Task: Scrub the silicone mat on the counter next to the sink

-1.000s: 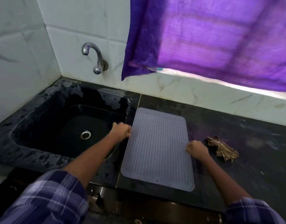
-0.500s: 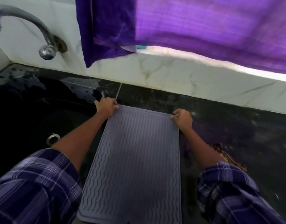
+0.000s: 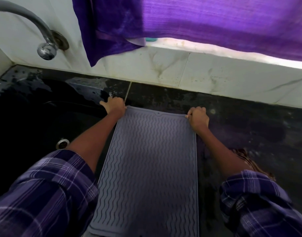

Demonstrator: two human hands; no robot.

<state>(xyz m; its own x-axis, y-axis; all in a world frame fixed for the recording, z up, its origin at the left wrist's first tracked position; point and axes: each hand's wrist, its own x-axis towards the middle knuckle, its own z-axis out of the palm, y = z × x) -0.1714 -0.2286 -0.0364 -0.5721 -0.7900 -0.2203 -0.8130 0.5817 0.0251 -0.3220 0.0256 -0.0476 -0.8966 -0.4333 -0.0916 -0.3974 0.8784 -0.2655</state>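
Grey wavy-ribbed mat (image 3: 150,161), black counter (image 3: 249,127) & sink (image 3: 27,117), purple curtain (image 3: 215,23), purple plaid sleeves (image 3: 44,194).

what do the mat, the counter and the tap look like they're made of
Mat: soft matte grey silicone or rubber, judging by its moulded wavy ridges and rounded rim.
Counter: likely polished black stone, speckled and dull with residue.
Tap: shiny chromed metal, with bright reflections on its nozzle.

White marble wall (image 3: 206,72), purple curtain (image 3: 215,23).
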